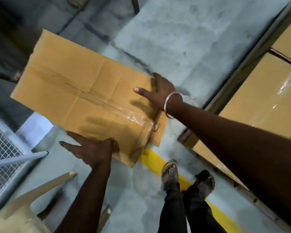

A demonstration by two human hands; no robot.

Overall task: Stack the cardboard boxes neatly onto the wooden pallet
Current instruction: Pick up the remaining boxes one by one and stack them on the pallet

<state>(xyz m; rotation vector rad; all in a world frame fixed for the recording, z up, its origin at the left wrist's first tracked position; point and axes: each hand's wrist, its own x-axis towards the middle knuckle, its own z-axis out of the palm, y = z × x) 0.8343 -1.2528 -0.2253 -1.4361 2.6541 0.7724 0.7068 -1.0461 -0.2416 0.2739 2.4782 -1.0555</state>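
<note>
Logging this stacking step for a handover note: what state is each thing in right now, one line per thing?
cardboard box: sealed with clear tape, held off the floor, tilted.
left hand: fingers spread, pressed flat against the box's near side.
right hand: fingers spread, pressed on the box's right edge.
stacked boxes: on the wooden pallet, taped shut.
yellow floor line: partly hidden by the feet.

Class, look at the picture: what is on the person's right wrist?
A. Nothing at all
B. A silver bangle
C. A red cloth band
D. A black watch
B: a silver bangle circles the wrist just behind the right hand, which rests on the cardboard box.
</note>
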